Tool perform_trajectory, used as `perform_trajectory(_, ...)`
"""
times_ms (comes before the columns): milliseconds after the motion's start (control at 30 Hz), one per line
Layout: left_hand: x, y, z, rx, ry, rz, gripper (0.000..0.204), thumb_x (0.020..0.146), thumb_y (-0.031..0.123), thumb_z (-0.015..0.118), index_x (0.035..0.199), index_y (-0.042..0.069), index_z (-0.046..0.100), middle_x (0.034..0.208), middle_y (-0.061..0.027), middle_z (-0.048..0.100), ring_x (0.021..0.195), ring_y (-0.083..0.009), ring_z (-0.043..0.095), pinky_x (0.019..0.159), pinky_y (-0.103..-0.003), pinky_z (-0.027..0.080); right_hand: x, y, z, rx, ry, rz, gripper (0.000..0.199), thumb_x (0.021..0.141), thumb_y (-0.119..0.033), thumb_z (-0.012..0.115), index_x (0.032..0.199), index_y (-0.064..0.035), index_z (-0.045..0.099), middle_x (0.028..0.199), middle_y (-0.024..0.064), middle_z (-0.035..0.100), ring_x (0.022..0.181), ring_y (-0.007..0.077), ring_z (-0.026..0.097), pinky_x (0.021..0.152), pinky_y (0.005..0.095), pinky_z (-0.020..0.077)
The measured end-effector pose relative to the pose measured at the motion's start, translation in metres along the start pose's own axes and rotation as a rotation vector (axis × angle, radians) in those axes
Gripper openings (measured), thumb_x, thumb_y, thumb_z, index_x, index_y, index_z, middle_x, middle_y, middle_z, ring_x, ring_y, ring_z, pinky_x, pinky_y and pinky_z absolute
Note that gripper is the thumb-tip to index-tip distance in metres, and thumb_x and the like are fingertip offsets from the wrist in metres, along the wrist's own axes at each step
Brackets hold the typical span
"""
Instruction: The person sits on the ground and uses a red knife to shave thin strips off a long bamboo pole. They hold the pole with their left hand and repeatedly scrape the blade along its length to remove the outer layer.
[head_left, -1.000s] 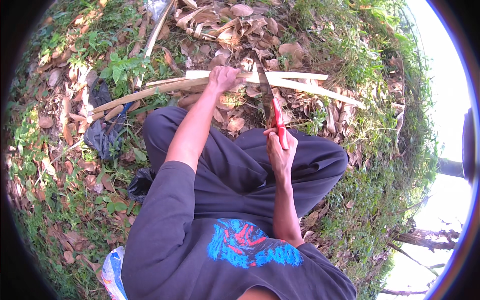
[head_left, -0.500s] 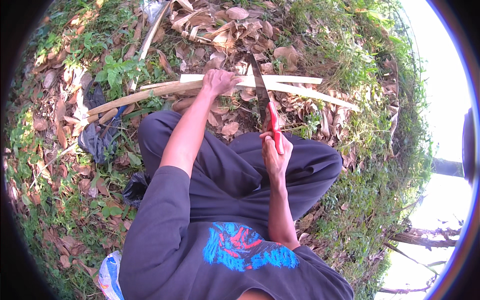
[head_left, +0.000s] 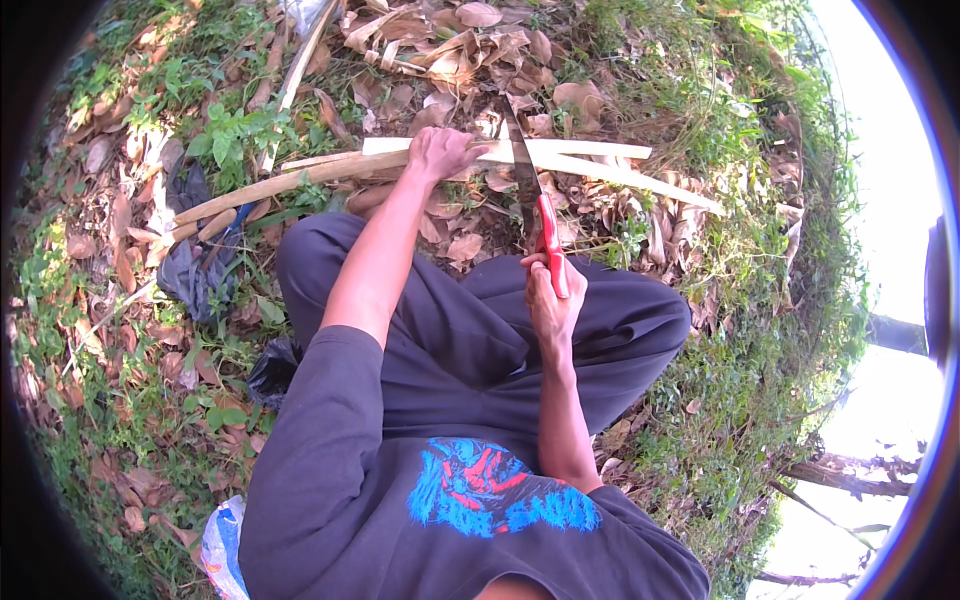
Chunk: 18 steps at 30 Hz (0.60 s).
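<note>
My left hand (head_left: pixel 443 153) is closed over two pale wooden strips where they cross, pressing them down beyond my crossed legs. One strip (head_left: pixel 600 149) is short and straight; the other, a longer curved strip (head_left: pixel 290 184), reaches out to both sides. In my right hand (head_left: pixel 552 300) is the red handle of a handsaw (head_left: pixel 549 235), its dark blade pointing away from me. The blade lies across the strips just right of my left hand. Whether its teeth have cut into the wood cannot be made out.
Dry leaves (head_left: pixel 465 55) and grass cover the ground. At the left lie a black plastic bag (head_left: pixel 195 280) and more wooden pieces (head_left: pixel 215 226). Another long strip (head_left: pixel 300 75) slants away at the upper left. A blue and white sack (head_left: pixel 224 550) is beside my left side.
My hands, the saw and the strips sit very slightly higher in the picture. Both grips are the same, and the blade still crosses the strips at nearly the same spot.
</note>
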<state>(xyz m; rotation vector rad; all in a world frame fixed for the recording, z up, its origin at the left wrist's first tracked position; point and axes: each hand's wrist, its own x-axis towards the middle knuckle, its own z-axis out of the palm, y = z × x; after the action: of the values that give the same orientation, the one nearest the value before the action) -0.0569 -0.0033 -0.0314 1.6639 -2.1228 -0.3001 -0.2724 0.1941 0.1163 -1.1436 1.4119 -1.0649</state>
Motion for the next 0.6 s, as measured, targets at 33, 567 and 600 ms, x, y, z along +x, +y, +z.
perform_trajectory(33, 0.000, 0.000, -0.001, 0.002, 0.003, 0.001, 0.050, 0.094, 0.061, 0.051, 0.091, 0.015, 0.070, 0.084, -0.0119, 0.073, 0.081, -0.0328, 0.071, 0.075, -0.045, 0.056, -0.001, -0.001, 0.000, -0.006, 0.007, 0.008, 0.016, 0.096, -0.009, 0.057, 0.094, 0.0048, 0.065, 0.060, -0.0045, 0.047, 0.046, 0.0026, 0.039, 0.043, 0.0198, 0.0315)
perform_trajectory(567, 0.001, -0.002, 0.003, 0.048, -0.037, -0.020, 0.051, 0.092, 0.064, 0.051, 0.094, 0.019, 0.074, 0.085, -0.0104, 0.074, 0.082, -0.0312, 0.072, 0.076, -0.044, 0.057, -0.009, 0.001, 0.009, 0.028, 0.028, 0.068, 0.016, 0.095, -0.008, 0.056, 0.096, 0.0055, 0.065, 0.061, -0.0045, 0.047, 0.046, 0.0018, 0.038, 0.042, 0.0198, 0.0312)
perform_trajectory(600, 0.001, -0.002, 0.002, 0.046, -0.040, -0.024, 0.051, 0.092, 0.065, 0.051, 0.094, 0.019, 0.074, 0.085, -0.0104, 0.074, 0.082, -0.0309, 0.072, 0.076, -0.044, 0.057, -0.011, 0.001, 0.009, 0.027, 0.040, 0.075, 0.016, 0.095, -0.008, 0.057, 0.096, 0.0054, 0.065, 0.061, -0.0046, 0.047, 0.046, 0.0017, 0.038, 0.042, 0.0197, 0.0312)
